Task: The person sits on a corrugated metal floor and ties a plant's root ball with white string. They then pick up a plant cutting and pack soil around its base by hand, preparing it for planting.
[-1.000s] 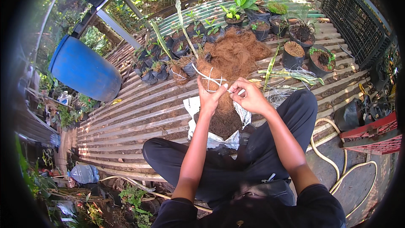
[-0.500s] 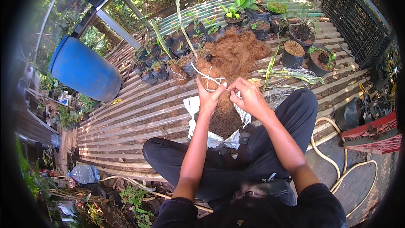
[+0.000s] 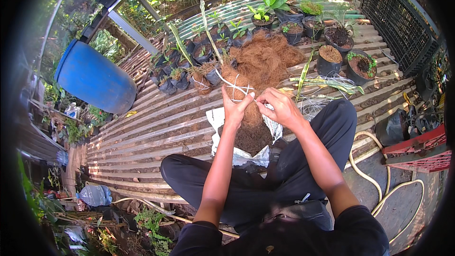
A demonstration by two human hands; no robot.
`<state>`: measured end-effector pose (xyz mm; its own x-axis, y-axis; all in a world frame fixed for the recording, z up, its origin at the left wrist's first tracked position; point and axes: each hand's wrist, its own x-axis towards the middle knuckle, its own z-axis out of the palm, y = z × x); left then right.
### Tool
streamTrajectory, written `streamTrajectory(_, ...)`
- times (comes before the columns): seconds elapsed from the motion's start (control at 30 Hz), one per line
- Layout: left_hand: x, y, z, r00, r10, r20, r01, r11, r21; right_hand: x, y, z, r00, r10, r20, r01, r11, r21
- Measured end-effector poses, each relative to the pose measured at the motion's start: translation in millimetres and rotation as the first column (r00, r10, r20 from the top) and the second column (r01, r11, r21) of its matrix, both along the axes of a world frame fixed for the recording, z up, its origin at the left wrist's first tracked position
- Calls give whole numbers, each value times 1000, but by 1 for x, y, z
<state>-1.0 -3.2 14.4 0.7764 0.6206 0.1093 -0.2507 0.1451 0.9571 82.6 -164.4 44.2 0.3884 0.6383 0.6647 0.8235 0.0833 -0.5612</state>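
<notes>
A brown ball of coconut fibre (image 3: 231, 77), wrapped crosswise with white string (image 3: 241, 87), is held in my left hand (image 3: 234, 110). From its top rises a long, pale-edged snake plant leaf (image 3: 208, 33). Close beside it, my right hand (image 3: 282, 108) pinches the string between thumb and fingers at the ball's right side. Below both hands, an open white sack (image 3: 217, 117) holds dark soil (image 3: 250, 141), with some fibre on its far part. A loose heap of coconut fibre (image 3: 268, 57) lies just beyond the ball.
Several small potted plants (image 3: 202, 52) stand behind the ball. Cut striped leaves (image 3: 327, 83) and loose white string (image 3: 313, 106) lie to the right, near black pots (image 3: 329, 61). A blue barrel (image 3: 97, 78) is at left, a red crate (image 3: 417, 151) and hose (image 3: 365, 175) at right.
The ball and its leaf have tilted very slightly. My right hand has shifted a little, still pinching the string; my left hand keeps its hold.
</notes>
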Motion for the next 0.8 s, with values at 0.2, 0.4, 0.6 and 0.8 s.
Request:
streamTrajectory(0.2, -2, 3, 8, 991, -68, -116, 64, 997, -38, 3, -1, -1, 988, -23, 153, 15, 998, 54)
streamTrajectory(0.4, -1, 5, 8, 985, -75, -154, 72, 997, -26, 4, 1, -4, 980, -54, 190, 38, 995, 87)
streamTrajectory(0.6, -2, 4, 5, 992, -42, -123, 45, 999, 17, 1, 4, -8, 995, -4, -103, 5, 1000, 3)
streamTrajectory(0.8, -2, 2, 2, 1000, 23, -6, -23, 999, 25, -3, 2, -8, 924, -55, -379, 99, 990, 97)
